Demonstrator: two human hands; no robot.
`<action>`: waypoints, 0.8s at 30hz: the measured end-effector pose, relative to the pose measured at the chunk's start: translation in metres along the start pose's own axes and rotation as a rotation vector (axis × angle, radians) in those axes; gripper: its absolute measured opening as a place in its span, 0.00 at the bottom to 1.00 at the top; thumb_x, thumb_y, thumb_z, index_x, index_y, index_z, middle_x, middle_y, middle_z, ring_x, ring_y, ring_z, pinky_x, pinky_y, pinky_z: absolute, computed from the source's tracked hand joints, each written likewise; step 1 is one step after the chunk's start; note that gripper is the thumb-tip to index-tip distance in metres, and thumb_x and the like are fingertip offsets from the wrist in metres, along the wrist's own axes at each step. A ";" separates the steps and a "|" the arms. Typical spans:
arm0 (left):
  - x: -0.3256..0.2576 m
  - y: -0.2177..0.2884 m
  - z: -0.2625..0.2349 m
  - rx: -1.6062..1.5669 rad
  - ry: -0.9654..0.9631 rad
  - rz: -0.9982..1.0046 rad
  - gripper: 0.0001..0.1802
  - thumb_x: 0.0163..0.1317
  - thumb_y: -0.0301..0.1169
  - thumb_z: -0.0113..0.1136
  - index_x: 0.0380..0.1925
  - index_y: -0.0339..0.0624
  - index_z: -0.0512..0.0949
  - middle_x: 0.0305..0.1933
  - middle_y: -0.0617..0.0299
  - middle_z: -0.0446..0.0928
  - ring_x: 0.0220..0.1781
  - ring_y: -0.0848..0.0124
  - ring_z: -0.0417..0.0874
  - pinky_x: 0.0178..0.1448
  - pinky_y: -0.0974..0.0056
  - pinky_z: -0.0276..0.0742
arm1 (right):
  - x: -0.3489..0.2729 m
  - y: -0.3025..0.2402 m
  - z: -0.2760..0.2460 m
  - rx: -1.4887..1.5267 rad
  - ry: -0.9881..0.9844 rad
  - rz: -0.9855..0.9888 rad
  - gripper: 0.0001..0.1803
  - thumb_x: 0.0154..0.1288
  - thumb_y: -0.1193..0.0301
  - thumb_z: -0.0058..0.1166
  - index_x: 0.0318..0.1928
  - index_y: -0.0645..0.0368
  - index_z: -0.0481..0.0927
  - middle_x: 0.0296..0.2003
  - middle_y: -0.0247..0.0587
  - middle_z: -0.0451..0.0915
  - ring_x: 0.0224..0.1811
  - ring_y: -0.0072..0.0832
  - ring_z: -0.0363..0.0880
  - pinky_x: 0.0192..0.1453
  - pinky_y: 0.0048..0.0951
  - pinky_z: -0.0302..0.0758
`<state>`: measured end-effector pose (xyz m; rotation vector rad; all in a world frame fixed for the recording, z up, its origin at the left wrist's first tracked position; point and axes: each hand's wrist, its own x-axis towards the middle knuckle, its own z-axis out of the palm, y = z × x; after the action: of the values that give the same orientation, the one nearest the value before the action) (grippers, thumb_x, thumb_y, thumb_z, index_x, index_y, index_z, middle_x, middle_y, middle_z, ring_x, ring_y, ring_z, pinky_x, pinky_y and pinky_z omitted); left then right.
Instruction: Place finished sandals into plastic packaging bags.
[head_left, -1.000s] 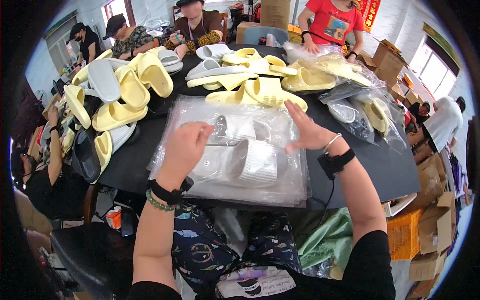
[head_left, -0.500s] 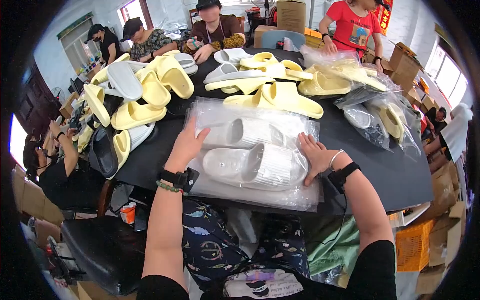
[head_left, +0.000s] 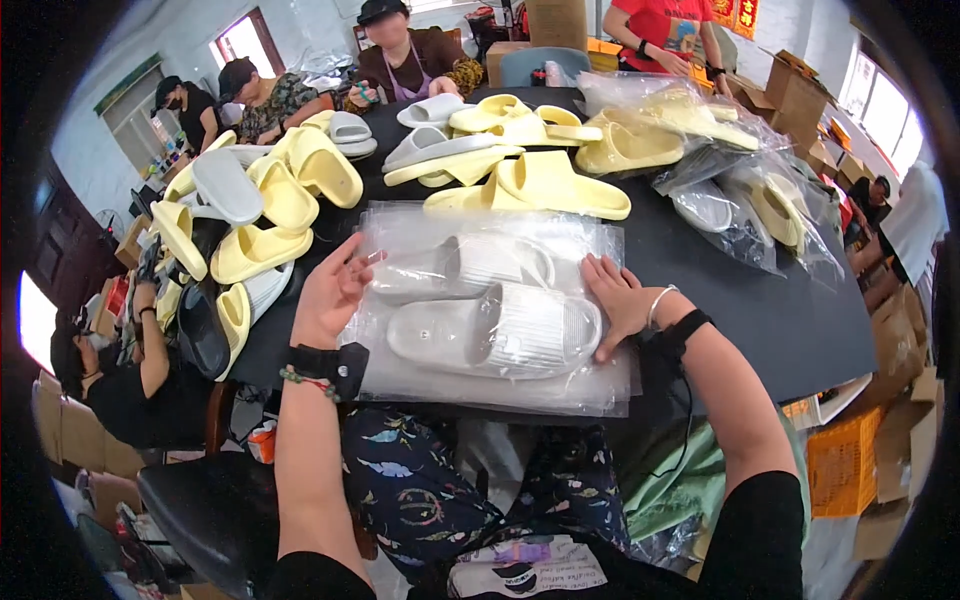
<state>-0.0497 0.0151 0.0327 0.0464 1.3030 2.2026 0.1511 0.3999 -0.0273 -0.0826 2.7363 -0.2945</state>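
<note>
A pair of light grey slide slippers [head_left: 440, 335] lies side by side inside a clear plastic bag [head_left: 590, 235], on a stack of more clear bags. The toes point to the right. At the bag's left edge hovers my left hand [head_left: 333, 292], palm partly turned up, fingers apart and holding nothing. My right hand [head_left: 622, 303] rests on the right end of the bag beside the slippers' toes, its fingers spread out flat.
Yellow and grey slippers [head_left: 580, 190] lie across the far side of the black table [head_left: 720, 330], with another heap [head_left: 260, 250] at the left. Bagged slippers [head_left: 760, 215] are at the right. Several people sit or stand around the table. An orange crate [head_left: 845, 465] stands low at the right.
My left hand has lifted off the bag's left edge and turned its palm upward. My right hand stays on the bag's right end. The whole view has shifted slightly.
</note>
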 end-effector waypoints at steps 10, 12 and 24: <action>0.009 0.011 0.006 1.401 -0.463 0.138 0.27 0.58 0.27 0.64 0.60 0.40 0.74 0.60 0.49 0.73 0.53 0.66 0.78 0.54 0.68 0.74 | -0.005 -0.011 -0.006 -0.037 -0.002 0.034 0.88 0.22 0.38 0.77 0.75 0.63 0.30 0.76 0.57 0.32 0.79 0.52 0.24 0.79 0.55 0.32; 0.009 0.011 0.026 1.493 -0.688 0.308 0.42 0.54 0.32 0.67 0.71 0.49 0.63 0.79 0.51 0.48 0.79 0.58 0.52 0.79 0.58 0.47 | -0.004 -0.008 -0.003 -0.040 -0.013 0.043 0.88 0.22 0.37 0.77 0.75 0.63 0.30 0.76 0.57 0.32 0.79 0.52 0.25 0.79 0.55 0.32; 0.042 -0.032 0.077 1.873 -1.032 0.524 0.38 0.56 0.49 0.66 0.59 0.34 0.70 0.64 0.42 0.69 0.66 0.48 0.68 0.70 0.54 0.63 | -0.005 -0.006 -0.001 -0.025 -0.020 0.045 0.89 0.20 0.36 0.77 0.75 0.64 0.30 0.76 0.58 0.32 0.79 0.52 0.25 0.78 0.55 0.31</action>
<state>-0.0466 0.1083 0.0367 1.9390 2.0808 0.1647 0.1553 0.3946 -0.0230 -0.0307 2.7183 -0.2459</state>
